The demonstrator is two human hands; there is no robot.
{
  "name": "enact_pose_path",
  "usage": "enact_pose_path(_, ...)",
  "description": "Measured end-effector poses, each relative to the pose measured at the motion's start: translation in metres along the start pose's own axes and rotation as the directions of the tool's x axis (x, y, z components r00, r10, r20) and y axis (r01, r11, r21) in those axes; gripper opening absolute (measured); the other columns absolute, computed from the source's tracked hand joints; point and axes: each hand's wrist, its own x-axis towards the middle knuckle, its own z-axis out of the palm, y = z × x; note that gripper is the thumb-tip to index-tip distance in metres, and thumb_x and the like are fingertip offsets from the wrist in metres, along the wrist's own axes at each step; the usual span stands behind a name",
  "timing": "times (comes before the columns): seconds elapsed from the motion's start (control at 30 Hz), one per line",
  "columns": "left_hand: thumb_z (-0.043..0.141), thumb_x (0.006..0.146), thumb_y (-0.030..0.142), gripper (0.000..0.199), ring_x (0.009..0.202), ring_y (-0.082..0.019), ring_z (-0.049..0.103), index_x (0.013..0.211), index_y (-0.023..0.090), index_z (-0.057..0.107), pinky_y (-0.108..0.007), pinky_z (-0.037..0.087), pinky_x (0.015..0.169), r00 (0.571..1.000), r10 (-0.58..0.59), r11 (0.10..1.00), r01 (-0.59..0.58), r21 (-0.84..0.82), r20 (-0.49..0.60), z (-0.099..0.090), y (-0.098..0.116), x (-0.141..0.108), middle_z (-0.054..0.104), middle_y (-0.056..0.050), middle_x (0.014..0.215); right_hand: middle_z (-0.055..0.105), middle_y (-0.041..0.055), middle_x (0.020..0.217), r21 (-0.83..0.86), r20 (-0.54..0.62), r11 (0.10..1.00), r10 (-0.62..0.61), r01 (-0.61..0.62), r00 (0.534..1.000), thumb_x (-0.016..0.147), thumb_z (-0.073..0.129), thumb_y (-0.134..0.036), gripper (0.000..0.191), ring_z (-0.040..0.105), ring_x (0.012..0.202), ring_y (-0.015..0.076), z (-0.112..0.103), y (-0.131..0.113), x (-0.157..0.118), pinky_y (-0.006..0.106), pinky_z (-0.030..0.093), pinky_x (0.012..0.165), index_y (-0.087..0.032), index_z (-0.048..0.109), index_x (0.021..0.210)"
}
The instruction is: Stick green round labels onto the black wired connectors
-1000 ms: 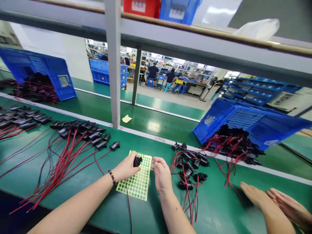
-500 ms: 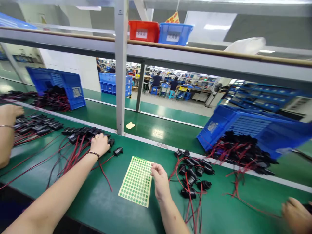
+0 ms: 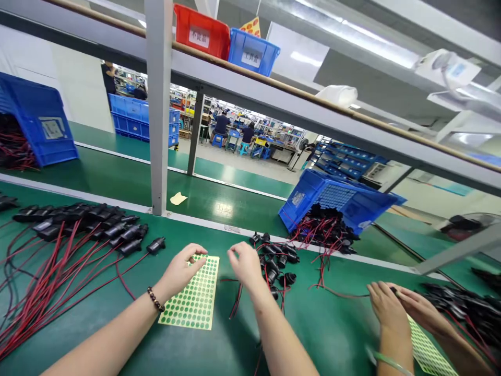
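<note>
A pale sheet with rows of green round stickers (image 3: 191, 300) lies on the green bench. Over its upper left part is my left hand (image 3: 186, 266), beaded bracelet at the wrist, thumb and forefinger apart with nothing seen between them. Right of the sheet, beside a pile of black cylindrical parts with red wires (image 3: 274, 263), is my right hand (image 3: 245, 261). Its fingers are bent together, and what they hold, if anything, is too small to make out. One black part (image 3: 156, 245) lies beyond my left hand, near a large row of similar parts (image 3: 90, 222).
A tipped blue crate (image 3: 305, 196) spills wired parts at the back right; another blue crate (image 3: 55, 128) stands at the left. A metal post (image 3: 158, 115) rises from the bench. At the right, another person's hands (image 3: 391, 303) work over a second sticker sheet (image 3: 430, 347).
The view has turned right. My left hand has left the row of black parts and come over the sticker sheet. My right hand has moved off the sheet's edge toward the right pile.
</note>
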Motion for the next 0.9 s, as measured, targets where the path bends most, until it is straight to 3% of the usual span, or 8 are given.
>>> enact_pose_path(0.17,0.05,0.074,0.036,0.02,0.054,-0.011,0.043,0.077,0.016,0.055,-0.022,0.033,0.051,0.977,-0.189,0.931,0.211,-0.299,0.103,0.002,-0.02,-0.001,0.047,0.003,0.059,0.05,0.0172,0.114,-0.279,0.026,0.921,0.292,-0.273,0.956,0.066,0.058,-0.022,0.041,0.039,0.112,0.0298,-0.014,0.056,0.06,0.044,0.023,0.092,-0.013,0.052,0.106)
enact_pose_path(0.27,0.051,0.074,0.035,0.02,0.048,-0.008,0.036,0.077,0.015,0.054,-0.02,0.027,0.046,0.966,-0.213,0.888,0.253,-0.385,0.144,-0.002,-0.027,0.002,0.039,0.006,0.054,0.049,0.0188,0.117,-0.319,0.063,0.888,0.369,-0.332,0.927,0.056,0.065,-0.017,0.052,0.028,0.12,0.0337,-0.012,0.076,0.074,0.052,0.012,0.095,-0.011,0.052,0.106)
enact_pose_path(0.4,0.054,0.073,0.034,0.02,0.051,-0.008,0.042,0.073,0.015,0.056,-0.019,0.03,0.047,0.959,-0.248,0.835,0.285,-0.47,0.14,-0.01,-0.029,0.007,0.046,0.004,0.057,0.056,0.017,0.107,-0.307,0.118,0.888,0.392,-0.342,0.912,0.055,0.064,-0.014,0.039,0.03,0.119,0.0343,-0.01,0.08,0.076,0.056,0.004,0.094,-0.012,0.057,0.094)
enact_pose_path(0.5,0.056,0.073,0.034,0.02,0.064,-0.011,0.052,0.077,0.014,0.057,-0.021,0.038,0.054,0.944,-0.3,0.734,0.319,-0.6,0.136,-0.013,-0.029,0.008,0.056,-0.001,0.071,0.06,0.0133,0.097,-0.226,0.195,0.93,0.334,-0.289,0.922,0.056,0.065,-0.017,0.035,0.042,0.109,0.0317,-0.014,0.068,0.073,0.054,0.013,0.094,-0.013,0.058,0.09)
enact_pose_path(0.6,0.055,0.076,0.035,0.026,0.081,-0.016,0.057,0.09,0.014,0.056,-0.027,0.045,0.069,0.903,-0.346,0.5,0.406,-0.765,0.253,-0.012,-0.028,0.007,0.06,-0.009,0.091,0.062,0.0044,0.095,-0.075,0.297,0.98,0.197,-0.182,0.935,0.06,0.065,-0.025,0.037,0.053,0.096,0.0215,-0.013,0.038,0.062,0.039,0.03,0.09,-0.018,0.056,0.095)
enact_pose_path(0.73,0.048,0.079,0.043,0.036,0.082,-0.018,0.06,0.099,0.013,0.054,-0.032,0.045,0.078,0.816,-0.251,0.176,0.567,-0.805,0.52,-0.001,-0.028,0.001,0.061,-0.011,0.094,0.058,0.001,0.103,0.374,0.308,0.922,-0.222,0.097,0.925,0.059,0.068,-0.029,0.043,0.051,0.099,0.0174,0.003,-0.021,0.028,0.029,0.035,0.088,-0.021,0.055,0.099)
enact_pose_path(0.83,0.054,0.076,0.032,0.025,0.063,-0.013,0.058,0.091,0.013,0.057,-0.03,0.048,0.069,0.804,-0.249,0.151,0.583,-0.798,0.54,0.005,-0.033,-0.002,0.062,-0.005,0.075,0.056,0.0016,0.106,0.509,0.288,0.842,-0.361,0.177,0.887,0.058,0.069,-0.032,0.048,0.049,0.101,0.0183,0.02,-0.046,0.011,0.029,0.036,0.086,-0.023,0.054,0.103)
enact_pose_path(0.9,0.057,0.072,0.025,0.017,0.055,-0.012,0.055,0.083,0.012,0.057,-0.031,0.049,0.063,0.787,-0.297,0.227,0.608,-0.761,0.54,0.006,-0.039,-0.001,0.058,-0.002,0.062,0.057,0.0013,0.103,0.44,0.283,0.889,-0.271,0.126,0.92,0.067,0.062,-0.033,0.04,0.052,0.094,0.016,0.03,-0.046,0.011,0.027,0.039,0.081,-0.023,0.053,0.104)
